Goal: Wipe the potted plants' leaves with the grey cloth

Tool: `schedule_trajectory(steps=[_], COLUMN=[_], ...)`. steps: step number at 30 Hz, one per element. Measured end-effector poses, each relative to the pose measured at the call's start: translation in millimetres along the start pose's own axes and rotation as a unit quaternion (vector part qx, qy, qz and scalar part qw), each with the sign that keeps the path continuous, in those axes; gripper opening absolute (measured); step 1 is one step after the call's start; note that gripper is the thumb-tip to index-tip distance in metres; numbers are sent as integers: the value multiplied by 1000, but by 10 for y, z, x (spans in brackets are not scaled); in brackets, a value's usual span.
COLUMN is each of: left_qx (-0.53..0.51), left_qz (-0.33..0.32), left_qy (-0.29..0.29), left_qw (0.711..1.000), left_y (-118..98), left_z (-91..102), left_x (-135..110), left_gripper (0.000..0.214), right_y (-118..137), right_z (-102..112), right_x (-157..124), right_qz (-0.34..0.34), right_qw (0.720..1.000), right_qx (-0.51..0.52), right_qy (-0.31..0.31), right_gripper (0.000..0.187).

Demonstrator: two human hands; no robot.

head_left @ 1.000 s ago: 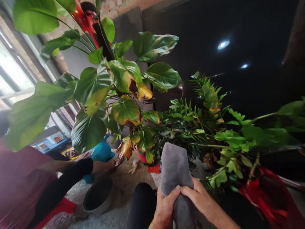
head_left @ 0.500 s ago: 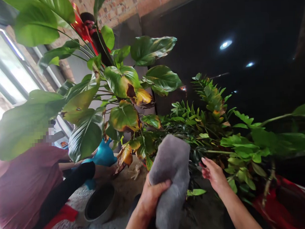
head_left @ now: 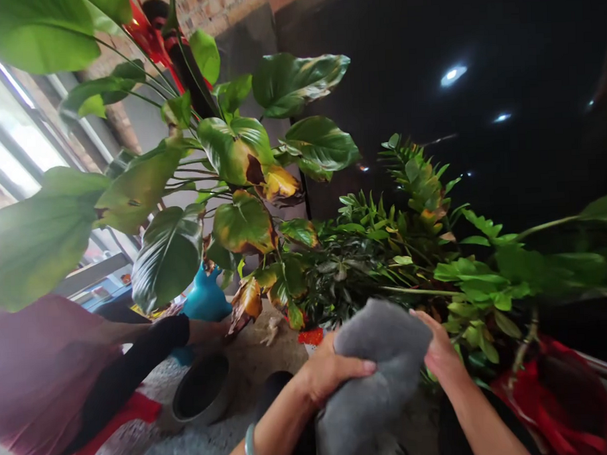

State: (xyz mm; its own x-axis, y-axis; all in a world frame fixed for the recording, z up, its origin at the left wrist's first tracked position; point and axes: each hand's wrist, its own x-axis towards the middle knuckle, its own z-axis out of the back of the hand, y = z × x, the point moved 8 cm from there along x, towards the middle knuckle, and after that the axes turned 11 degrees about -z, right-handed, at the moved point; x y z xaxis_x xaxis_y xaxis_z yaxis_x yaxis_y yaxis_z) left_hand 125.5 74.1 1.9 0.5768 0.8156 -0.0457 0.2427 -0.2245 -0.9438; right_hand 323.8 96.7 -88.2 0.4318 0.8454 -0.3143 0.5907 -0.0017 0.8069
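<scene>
A grey cloth [head_left: 383,377] hangs bunched in front of me, low in the middle of the view. My left hand [head_left: 336,369] grips its left side, thumb pressed across the front; a pale bangle circles that wrist. At the cloth's upper right edge, my right hand [head_left: 440,349] holds on, with most of its fingers hidden behind the fabric. Just beyond the cloth stand leafy green plants [head_left: 374,245], including a dark-leaved bushy one. A large-leaved plant [head_left: 246,223] with browned and yellow leaf edges rises on the left.
A person in a pink shirt [head_left: 44,376] sits at the left on a red stool [head_left: 106,433]. Near them are a dark bucket [head_left: 202,390] and a teal watering can [head_left: 206,297]. A red pot or bag [head_left: 573,397] lies at lower right. A glossy black wall [head_left: 402,65] stands behind.
My right hand has moved in from beside the cloth and taken its right edge. The cloth and my left hand have shifted right and down, and the cloth is spread wider.
</scene>
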Motion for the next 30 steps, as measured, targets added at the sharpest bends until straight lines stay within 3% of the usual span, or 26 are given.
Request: schedule_trajectory(steps=[3, 5, 6, 8, 12, 13, 15, 18, 20, 23, 27, 30], left_qx=[-8, -8, -6, 15, 69, 69, 58, 15, -14, 33, 141, 98], left_qz=[-110, -160, -166, -139, -23, -16, -42, -122, -149, -117, -30, -23], left_qy=[-76, -144, -165, -164, -21, 11, 32, -45, -113, -140, -36, 22], left_qw=[991, 977, 972, 977, 997, 997, 997, 991, 982, 983, 989, 995], left_y=[-570, -769, -755, -527, 83, 102, -78, -553, -675, -386, 163, 50], left_z=[93, 192, 225, 235, 97, 69, 64, 194, 298, 357, 306, 230], left_x=[172, 342, 411, 482, 286, 213, 144, 269, 412, 533, 327, 152], left_gripper=[55, 54, 53, 50, 44, 44, 46, 51, 54, 49, 35, 39], right_y=[-22, -40, -51, -83, -150, -160, -163, -129, -93, -57, -79, -93], right_z=[-42, -98, -120, -135, -42, -8, 41, 43, 10, -36, -17, 16], right_x=[-3, -28, -39, -46, -2, 11, 22, -3, -37, -75, -66, -47], right_qz=[-20, -32, -37, -46, -58, -60, -65, -74, -76, -74, -78, -75], right_qw=[999, 998, 998, 997, 997, 997, 997, 996, 996, 995, 995, 995], right_qx=[13, 16, 18, 21, 33, 36, 38, 34, 36, 46, 31, 33], right_qy=[26, 43, 49, 54, 37, 31, 24, 28, 35, 52, 61, 62], right_gripper=[35, 36, 37, 38, 34, 33, 31, 32, 38, 45, 34, 23])
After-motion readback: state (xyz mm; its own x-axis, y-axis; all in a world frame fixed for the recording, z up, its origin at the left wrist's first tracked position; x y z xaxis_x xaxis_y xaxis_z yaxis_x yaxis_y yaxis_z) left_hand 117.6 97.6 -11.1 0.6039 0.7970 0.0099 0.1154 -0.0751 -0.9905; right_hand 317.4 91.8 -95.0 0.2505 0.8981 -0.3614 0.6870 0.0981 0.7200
